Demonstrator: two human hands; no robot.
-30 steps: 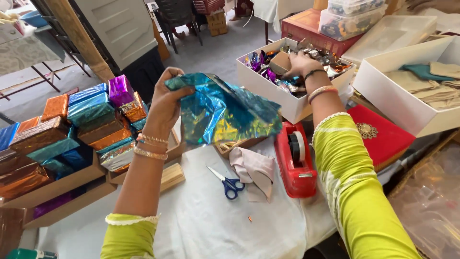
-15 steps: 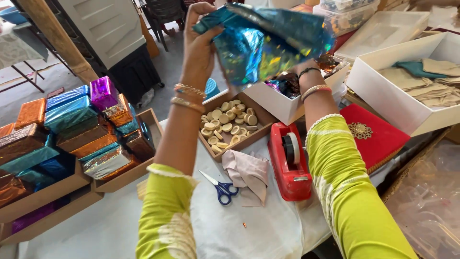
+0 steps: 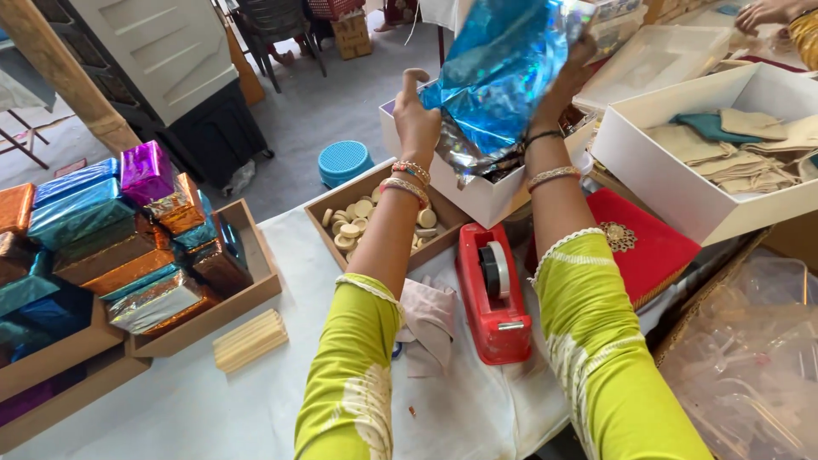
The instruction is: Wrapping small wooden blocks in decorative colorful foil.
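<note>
We are holding a sheet of shiny blue foil wrap [image 3: 503,77] up in the air with both hands, above the white box of foil pieces [image 3: 477,192]; our left hand [image 3: 416,119] is pinching the sheet's lower left edge, fingers pressed on the foil and thumb sticking up; our right hand [image 3: 569,72] is gripping the sheet's right side, its fingers mostly hidden behind the foil, so we cannot tell exactly how they are lying. The foil is hanging crumpled between the two hands, its silvery underside showing at the bottom.

Below our left forearm a wooden tray of pale round discs [image 3: 362,223] is sitting on the white-covered table [image 3: 170,400]; a red tape dispenser [image 3: 494,294] is standing between our arms, just beside a crumpled pinkish cloth [image 3: 430,324]; a red embroidered box lid [image 3: 648,247] is lying under our right arm. To the left, wooden trays are holding foil-wrapped boxes [image 3: 128,238] in blue, purple and copper, with a ribbed cream block [image 3: 249,339] lying in front of them; to the right, a white box of folded fabric [image 3: 724,153] is sitting well apart from the foil.
</note>
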